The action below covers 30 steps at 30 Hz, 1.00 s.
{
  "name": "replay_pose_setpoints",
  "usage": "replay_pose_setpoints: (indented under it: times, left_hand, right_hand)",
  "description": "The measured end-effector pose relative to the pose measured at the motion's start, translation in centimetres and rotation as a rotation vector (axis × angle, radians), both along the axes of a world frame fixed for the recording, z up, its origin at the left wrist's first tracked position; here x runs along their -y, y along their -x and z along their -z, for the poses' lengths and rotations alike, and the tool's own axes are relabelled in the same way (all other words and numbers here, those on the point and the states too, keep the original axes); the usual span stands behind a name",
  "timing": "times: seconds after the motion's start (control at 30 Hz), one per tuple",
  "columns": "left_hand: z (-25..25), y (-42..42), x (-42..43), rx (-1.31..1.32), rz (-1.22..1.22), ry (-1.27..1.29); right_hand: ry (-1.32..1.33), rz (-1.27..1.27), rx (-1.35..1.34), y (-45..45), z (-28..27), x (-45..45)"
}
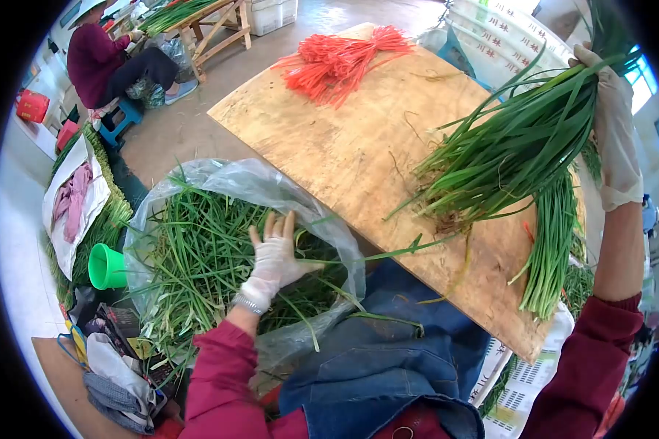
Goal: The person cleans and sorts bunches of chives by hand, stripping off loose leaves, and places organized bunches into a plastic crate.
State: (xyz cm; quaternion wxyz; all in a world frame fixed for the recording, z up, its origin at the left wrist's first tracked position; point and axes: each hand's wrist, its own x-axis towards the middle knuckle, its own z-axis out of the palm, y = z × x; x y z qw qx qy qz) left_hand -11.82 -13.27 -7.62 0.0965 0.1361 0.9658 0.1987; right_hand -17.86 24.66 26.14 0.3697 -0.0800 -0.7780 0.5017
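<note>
Green chives point(520, 146) slant over the wooden surface point(307, 139), their leaves closed in the gloved right hand point(615, 124). The left hand point(274, 260) is spread, fingers apart, over loose leaves point(190, 241) in a clear plastic bag point(231, 174). A firm but gentle grip high on the bunch should avoid bruising; stray blades are best drawn out a few at a time, clear of the neighbouring bundle point(551, 249).
</note>
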Motion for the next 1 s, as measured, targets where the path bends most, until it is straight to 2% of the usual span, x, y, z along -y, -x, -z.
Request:
replay_pose_setpoints:
  times: [0.03, 0.07, 0.13, 0.17, 0.2, 0.23, 0.27, 0.3, 0.33, 0.37, 0.4, 0.47, 0.53, 0.6, 0.67, 0.73, 0.77, 0.83, 0.87, 0.9, 0.97, 1.0]
  left_hand:
    - [1.0, 0.5, -0.7, 0.029, 0.009, -0.019]
    - [2.5, -0.2, -1.1, 0.056, 0.164, -0.267]
    - [4.1, -3.8, -1.5, 0.007, 0.498, -0.313]
    - [3.4, -5.2, -1.2, 0.259, 0.563, -0.103]
    - [4.1, -6.6, -0.1, 0.113, 0.658, 0.065]
    - [4.7, -6.8, 2.0, 0.131, 0.593, 0.227]
    - [6.0, -6.0, 5.1, -0.131, 0.468, 0.297]
    - [4.7, -4.8, 7.3, -0.243, 0.214, 0.411]
    - [3.9, -3.4, 9.9, -0.401, -0.07, 0.361]
    - [5.9, -2.1, 13.8, -0.502, -0.257, 0.335]
    - [7.9, -1.0, 17.9, -0.661, -0.241, 0.405]
    - [6.8, -0.4, 19.3, -0.489, -0.356, 0.526]
    - [6.9, -1.0, 18.0, -0.358, -0.482, 0.385]
    - [6.3, -3.1, 14.4, -0.072, -0.523, 0.25]
    - [7.7, -6.6, 12.3, 0.147, -0.319, 0.11]
    - [9.6, -12.2, 10.0, 0.053, -0.06, 0.068]
    - [15.3, -16.2, 10.8, -0.015, 0.038, 0.079]
    - [19.0, -17.8, 10.7, 0.216, -0.076, -0.1]
    - [16.3, -17.6, 9.7, 0.519, -0.291, -0.294]
    - [14.3, -16.8, 9.3, 0.53, -0.192, -0.194]
    - [10.3, -15.0, 8.4, 0.527, 0.014, -0.008]
    - [2.6, -11.9, 6.6, 0.519, 0.136, 0.214]
  right_hand:
    - [0.012, -0.009, -0.03, -0.2, 0.2, 0.7]
    - [0.017, -0.014, -0.055, -0.4, 0.2, 0.9]
    - [0.032, -0.025, -0.02, -0.2, 0.1, 0.2]
    - [0.047, -0.038, -0.011, 0.1, 0.1, 0.0]
    - [0.046, -0.021, -0.007, 0.0, 0.1, 0.4]
    - [0.041, -0.001, 0.0, -0.2, 0.1, 0.9]
    - [0.037, 0.025, 0.011, -0.5, 0.1, 1.0]
    - [0.041, 0.041, 0.021, -0.7, 0.2, 0.6]
    - [0.047, 0.051, 0.028, -0.6, 0.1, 0.4]
    - [0.053, 0.054, 0.028, -0.4, 0.0, 0.2]
    - [0.057, 0.024, 0.01, -0.2, 0.0, 0.0]
    - [0.06, -0.023, -0.026, -0.3, 0.2, -0.5]
    - [0.054, 0.021, 0.001, -0.7, 0.1, -0.5]
    - [0.046, 0.033, 0.004, -0.9, 0.0, -0.8]
    - [0.043, 0.021, -0.043, -0.7, 0.0, -1.8]
    - [-0.006, 0.123, -0.046, -1.0, -0.1, -2.0]
    - [-0.023, 0.194, -0.008, -1.3, -0.6, -2.1]
    - [-0.091, 0.287, 0.035, -2.2, -1.7, -1.6]
    - [-0.148, 0.306, 0.04, -3.0, -2.7, -0.8]
    - [-0.206, 0.319, 0.043, -3.5, -3.7, 0.0]
    - [-0.023, 0.222, -0.048, -3.6, -4.4, 0.1]
    - [-0.163, 0.256, -0.074, -3.0, -2.9, -0.6]
